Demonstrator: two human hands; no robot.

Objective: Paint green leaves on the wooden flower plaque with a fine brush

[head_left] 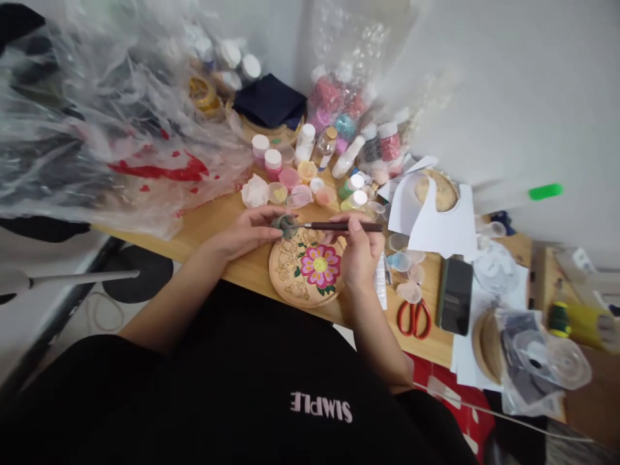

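Observation:
My right hand [361,248] is closed around the dark handle of a thin tool [346,227], like a fine paintbrush or spatula. Its thin tip points left into a small cup [283,224] with dark green contents, which the fingers of my left hand [252,232] grip. Both are over the upper left edge of a round wooden board [295,294]. On the board is a pink and purple flower [320,263] with a yellow middle and green leaves. Gold outlines, unfilled, curl across the board's left part. My right wrist lies by the board's right edge.
Small cups of colour [300,196] and bottles [305,143] crowd the table behind the board. To the right are red-handled scissors [414,318], a phone [455,296] and cut white paper [443,226]. Clear plastic bags [121,129] cover the left side.

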